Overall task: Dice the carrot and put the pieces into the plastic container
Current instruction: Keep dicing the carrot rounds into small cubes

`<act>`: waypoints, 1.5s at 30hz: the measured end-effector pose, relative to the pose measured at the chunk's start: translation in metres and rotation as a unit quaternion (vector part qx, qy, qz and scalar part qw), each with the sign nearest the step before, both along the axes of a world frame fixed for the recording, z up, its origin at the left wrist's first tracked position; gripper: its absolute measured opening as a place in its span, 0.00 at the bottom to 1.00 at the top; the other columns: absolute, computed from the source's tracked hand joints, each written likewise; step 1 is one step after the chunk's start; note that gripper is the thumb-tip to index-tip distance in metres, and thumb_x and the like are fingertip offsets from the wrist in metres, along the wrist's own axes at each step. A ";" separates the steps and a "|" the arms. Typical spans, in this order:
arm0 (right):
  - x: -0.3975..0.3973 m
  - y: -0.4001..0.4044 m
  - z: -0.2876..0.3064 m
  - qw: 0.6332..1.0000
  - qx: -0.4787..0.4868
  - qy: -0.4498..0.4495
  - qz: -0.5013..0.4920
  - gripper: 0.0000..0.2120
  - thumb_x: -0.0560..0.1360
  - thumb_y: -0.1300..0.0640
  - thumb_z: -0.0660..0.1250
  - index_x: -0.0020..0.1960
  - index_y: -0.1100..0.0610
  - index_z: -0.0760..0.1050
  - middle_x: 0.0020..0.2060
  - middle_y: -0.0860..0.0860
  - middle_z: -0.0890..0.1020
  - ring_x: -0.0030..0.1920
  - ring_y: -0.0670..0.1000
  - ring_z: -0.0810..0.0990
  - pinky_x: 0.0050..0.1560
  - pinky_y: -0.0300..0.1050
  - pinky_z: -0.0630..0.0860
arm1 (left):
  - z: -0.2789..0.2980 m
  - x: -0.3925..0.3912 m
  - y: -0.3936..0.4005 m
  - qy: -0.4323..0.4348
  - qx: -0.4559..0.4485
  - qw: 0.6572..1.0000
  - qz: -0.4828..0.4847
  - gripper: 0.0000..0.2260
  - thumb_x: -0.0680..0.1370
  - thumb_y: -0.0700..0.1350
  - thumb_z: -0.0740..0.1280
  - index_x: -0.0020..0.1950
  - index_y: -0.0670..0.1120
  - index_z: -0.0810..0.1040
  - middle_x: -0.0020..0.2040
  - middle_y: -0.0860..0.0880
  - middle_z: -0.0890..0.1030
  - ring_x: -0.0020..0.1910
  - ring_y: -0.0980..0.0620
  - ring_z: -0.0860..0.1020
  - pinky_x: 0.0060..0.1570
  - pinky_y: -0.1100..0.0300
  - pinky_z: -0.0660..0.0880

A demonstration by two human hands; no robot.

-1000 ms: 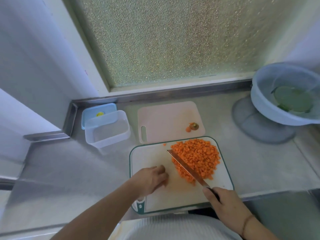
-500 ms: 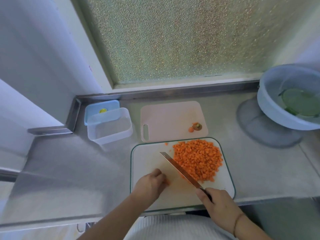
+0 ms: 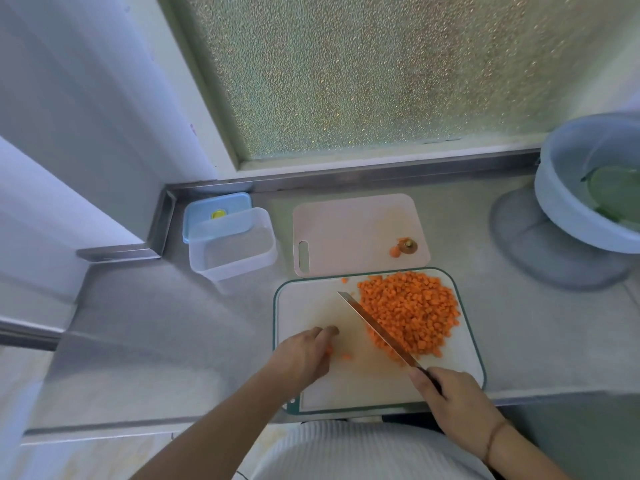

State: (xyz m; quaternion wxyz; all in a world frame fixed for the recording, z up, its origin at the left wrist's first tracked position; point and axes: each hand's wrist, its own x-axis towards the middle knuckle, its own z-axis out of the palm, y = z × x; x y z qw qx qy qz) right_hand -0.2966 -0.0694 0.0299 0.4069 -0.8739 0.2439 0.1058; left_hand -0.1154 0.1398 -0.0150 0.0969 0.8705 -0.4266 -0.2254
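- Right hand (image 3: 457, 396): grips the knife (image 3: 379, 332) by its handle. The blade runs diagonally across the white board (image 3: 311, 306), and its right face lies against the left edge of the dice pile (image 3: 410, 313).
- Left hand (image 3: 303, 355): rests on the board left of the blade, fingers curled downward. A few loose carrot bits (image 3: 341, 355) lie at the fingertips; whether any is pinched cannot be told.
- Dice pile: heaped on the right half of the white board, with one stray cube near the far edge.
- Container (image 3: 233, 249): clear, open, on the counter (image 3: 138, 323) left of the boards, well apart from the pile. It leans on its blue lid (image 3: 216, 211).
- Pink board (image 3: 353, 230): just beyond the white board; carries the carrot top (image 3: 405, 245).
- Basin (image 3: 581, 202): far right, on the counter.
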 end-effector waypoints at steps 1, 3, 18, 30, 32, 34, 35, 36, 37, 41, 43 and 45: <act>-0.001 0.000 0.000 1.000 0.000 0.000 0.000 0.22 0.78 0.42 0.58 0.30 0.52 0.66 0.21 0.47 0.69 0.27 0.43 0.71 0.29 0.37 0.65 | 0.000 0.005 0.001 0.007 -0.003 1.000 0.024 0.23 0.82 0.46 0.62 0.77 0.48 0.64 0.67 0.47 0.75 0.62 0.45 0.76 0.60 0.53 0.75; -0.002 -0.001 0.000 1.000 0.001 0.002 -0.001 0.22 0.79 0.42 0.58 0.30 0.53 0.67 0.22 0.47 0.69 0.27 0.43 0.71 0.29 0.37 0.65 | 0.003 0.015 0.001 0.030 -0.027 0.996 0.079 0.21 0.81 0.45 0.65 0.74 0.49 0.67 0.64 0.48 0.77 0.58 0.46 0.79 0.57 0.53 0.77; 0.003 0.016 -0.004 0.996 0.076 0.046 -0.011 0.24 0.75 0.37 0.53 0.30 0.53 0.66 0.25 0.49 0.70 0.28 0.45 0.69 0.33 0.41 0.65 | -0.011 -0.011 -0.003 0.044 -0.182 0.982 0.012 0.19 0.76 0.51 0.71 0.64 0.44 0.79 0.56 0.49 0.80 0.49 0.52 0.79 0.52 0.64 0.74; 0.008 0.044 -0.011 0.989 0.141 0.030 -0.039 0.27 0.74 0.33 0.49 0.31 0.54 0.67 0.25 0.50 0.71 0.28 0.43 0.70 0.37 0.47 0.72 | -0.029 -0.039 -0.018 0.014 -0.282 0.949 0.141 0.09 0.73 0.46 0.72 0.53 0.48 0.85 0.47 0.54 0.83 0.41 0.60 0.78 0.42 0.64 0.79; 0.005 0.040 -0.010 0.989 0.143 0.017 -0.044 0.30 0.74 0.30 0.49 0.31 0.55 0.67 0.24 0.50 0.71 0.27 0.43 0.69 0.36 0.48 0.71 | -0.031 -0.036 -0.013 -0.008 -0.278 0.954 0.114 0.14 0.75 0.51 0.70 0.56 0.45 0.84 0.51 0.52 0.82 0.43 0.57 0.80 0.44 0.61 0.80; -0.001 0.038 -0.009 0.989 0.140 0.013 -0.045 0.31 0.73 0.30 0.49 0.33 0.57 0.69 0.25 0.52 0.72 0.27 0.44 0.71 0.35 0.50 0.71 | -0.033 -0.031 -0.008 -0.055 -0.286 0.953 0.079 0.17 0.76 0.53 0.71 0.57 0.42 0.83 0.53 0.48 0.82 0.48 0.52 0.81 0.50 0.59 0.80; -0.004 0.037 -0.008 0.990 0.136 0.017 -0.042 0.32 0.72 0.29 0.48 0.34 0.57 0.70 0.27 0.53 0.74 0.28 0.45 0.72 0.36 0.49 0.72 | -0.034 -0.029 -0.007 -0.085 -0.297 0.949 0.054 0.16 0.76 0.52 0.72 0.56 0.41 0.84 0.54 0.46 0.82 0.50 0.49 0.81 0.52 0.58 0.79; -0.007 0.036 -0.008 0.990 0.132 0.021 -0.036 0.33 0.72 0.28 0.47 0.35 0.56 0.71 0.29 0.52 0.77 0.31 0.45 0.75 0.38 0.48 0.73 | -0.035 -0.028 -0.006 -0.107 -0.314 0.943 0.027 0.13 0.77 0.49 0.73 0.55 0.41 0.84 0.54 0.45 0.82 0.51 0.46 0.81 0.54 0.55 0.79; -0.010 0.036 -0.007 0.991 0.132 0.026 -0.030 0.35 0.71 0.26 0.46 0.38 0.54 0.74 0.32 0.50 0.79 0.35 0.44 0.78 0.42 0.47 0.75 | -0.037 -0.027 -0.006 -0.117 -0.332 0.936 0.003 0.11 0.77 0.45 0.74 0.54 0.40 0.84 0.54 0.44 0.82 0.51 0.44 0.81 0.54 0.53 0.79; -0.018 0.038 -0.006 0.988 0.147 0.056 -0.011 0.38 0.68 0.24 0.43 0.50 0.50 0.79 0.43 0.47 0.85 0.48 0.42 0.81 0.54 0.44 0.76 | -0.047 -0.026 -0.008 -0.109 -0.365 0.924 -0.030 0.06 0.77 0.38 0.74 0.53 0.40 0.85 0.54 0.45 0.83 0.52 0.45 0.80 0.53 0.55 0.79; -0.023 0.039 -0.005 0.989 0.134 0.062 -0.013 0.41 0.66 0.21 0.41 0.48 0.49 0.78 0.42 0.48 0.85 0.46 0.43 0.81 0.53 0.47 0.76 | -0.049 -0.028 -0.009 -0.102 -0.373 0.922 -0.027 0.05 0.75 0.36 0.74 0.51 0.38 0.85 0.53 0.44 0.83 0.52 0.46 0.80 0.57 0.60 0.77; -0.025 0.041 -0.005 0.989 0.129 0.065 -0.009 0.42 0.66 0.20 0.39 0.47 0.49 0.78 0.42 0.49 0.85 0.46 0.45 0.81 0.52 0.49 0.76 | -0.049 -0.030 -0.011 -0.090 -0.382 0.920 -0.023 0.04 0.74 0.34 0.74 0.48 0.38 0.86 0.52 0.44 0.84 0.51 0.47 0.80 0.58 0.62 0.76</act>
